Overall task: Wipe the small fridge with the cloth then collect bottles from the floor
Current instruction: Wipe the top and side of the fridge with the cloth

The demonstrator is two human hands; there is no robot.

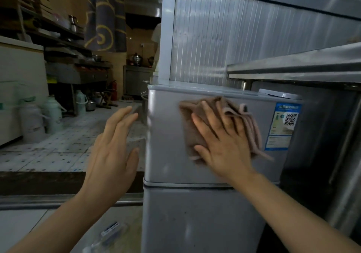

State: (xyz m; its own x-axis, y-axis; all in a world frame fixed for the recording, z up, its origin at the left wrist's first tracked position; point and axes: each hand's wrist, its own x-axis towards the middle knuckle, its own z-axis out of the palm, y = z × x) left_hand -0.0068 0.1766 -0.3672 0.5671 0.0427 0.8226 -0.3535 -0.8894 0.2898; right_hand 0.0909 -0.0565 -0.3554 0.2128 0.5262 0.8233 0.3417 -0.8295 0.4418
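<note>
The small silver fridge point(166, 151) stands in front of me, with an upper and a lower door. A folded brown cloth point(190, 133) lies flat against the upper door, and my right hand point(220, 137) presses on it with spread fingers. My left hand point(115, 141) hovers open just left of the fridge's left edge, holding nothing. A clear plastic bottle point(106, 235) with a blue-and-white label lies on the floor at the bottom, left of the fridge base, blurred.
A blue sticker point(282, 127) with a QR code sits on the door's right side. A steel counter point(293, 67) juts out at the right above the fridge. Thermos jugs point(52, 114) stand on the tiled floor at left, near shelves with pots.
</note>
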